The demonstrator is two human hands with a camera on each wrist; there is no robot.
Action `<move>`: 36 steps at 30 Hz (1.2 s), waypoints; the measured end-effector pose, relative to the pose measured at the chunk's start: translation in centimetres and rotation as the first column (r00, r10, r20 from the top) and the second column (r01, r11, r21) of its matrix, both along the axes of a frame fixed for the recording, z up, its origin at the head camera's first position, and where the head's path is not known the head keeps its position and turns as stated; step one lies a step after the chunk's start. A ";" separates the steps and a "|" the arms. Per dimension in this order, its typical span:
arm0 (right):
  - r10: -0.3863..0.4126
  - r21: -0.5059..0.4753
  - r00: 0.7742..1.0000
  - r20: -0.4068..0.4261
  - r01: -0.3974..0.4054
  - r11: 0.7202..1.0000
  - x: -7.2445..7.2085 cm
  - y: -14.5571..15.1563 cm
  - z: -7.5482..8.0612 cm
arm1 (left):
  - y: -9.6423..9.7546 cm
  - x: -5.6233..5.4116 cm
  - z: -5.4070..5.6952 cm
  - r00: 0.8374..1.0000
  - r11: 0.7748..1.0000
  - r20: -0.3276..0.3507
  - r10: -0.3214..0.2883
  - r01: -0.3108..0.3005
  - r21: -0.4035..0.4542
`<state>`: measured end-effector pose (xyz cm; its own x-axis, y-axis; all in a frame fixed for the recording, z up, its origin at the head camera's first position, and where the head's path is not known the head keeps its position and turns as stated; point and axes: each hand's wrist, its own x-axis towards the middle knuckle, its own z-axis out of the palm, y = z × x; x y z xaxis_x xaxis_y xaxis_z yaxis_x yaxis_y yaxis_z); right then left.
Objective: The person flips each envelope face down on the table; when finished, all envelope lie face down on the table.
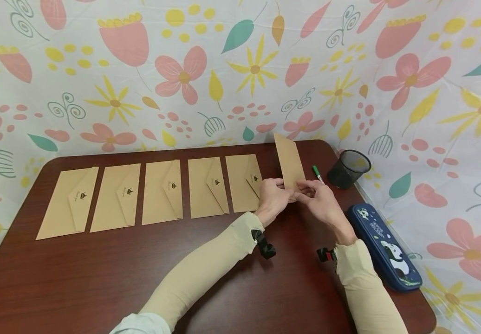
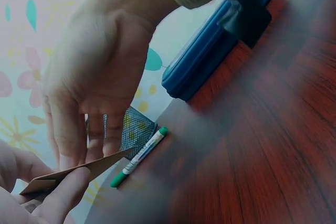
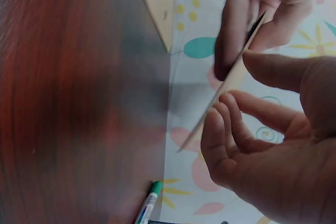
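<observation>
A brown kraft paper envelope (image 1: 289,160) stands tilted up off the table between two hands at the right end of a row of envelopes. My left hand (image 1: 273,199) pinches its lower left side; in the left wrist view the thumb and fingers lie on both faces of the envelope (image 2: 63,177). At the lower right edge, my right hand (image 1: 323,200) holds it with curled fingers and thumb, seen close in the right wrist view along the thin edge of the envelope (image 3: 210,106). Several matching envelopes (image 1: 204,185) with a dark crown print on the flap lie leftward in a row.
A green-capped marker (image 1: 317,173) lies just beyond the right hand, beside a black mesh pen cup (image 1: 347,169). A blue panda pencil case (image 1: 384,248) rests along the right edge of the dark wooden table (image 1: 207,273). Floral cloth (image 1: 232,69) hangs behind.
</observation>
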<state>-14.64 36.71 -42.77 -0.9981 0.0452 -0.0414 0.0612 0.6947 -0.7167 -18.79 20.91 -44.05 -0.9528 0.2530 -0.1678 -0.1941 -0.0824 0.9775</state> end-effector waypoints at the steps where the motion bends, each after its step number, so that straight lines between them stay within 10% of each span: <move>1: -0.017 0.010 1.000 -0.002 0.017 1.000 -0.1 0.1 -0.1 | 0.0 0.1 0.0 1.000 1.000 0.009 0.007 -0.007 0.008; 17: -0.200 0.029 0.980 0.000 0.200 0.979 -1.4 2.9 -2.5 | 0.6 -0.7 -1.0 0.999 0.999 0.042 0.005 -0.007 0.044; 22: -0.211 0.027 0.977 -0.004 0.211 0.977 -2.0 3.0 -2.5 | 0.1 -1.2 -1.0 0.999 0.997 0.020 -0.034 0.035 -0.073; 36: -0.175 0.150 0.984 0.021 0.170 0.974 -3.9 3.6 -2.6 | 1.8 -6.4 -4.0 0.987 0.837 0.109 -0.116 0.156 -0.525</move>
<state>-18.54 40.35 -45.38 -0.9728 0.2247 -0.0555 0.2121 0.7692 -0.6028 -25.16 22.70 -48.08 -0.8961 0.2325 -0.3781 -0.2338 0.4769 0.8473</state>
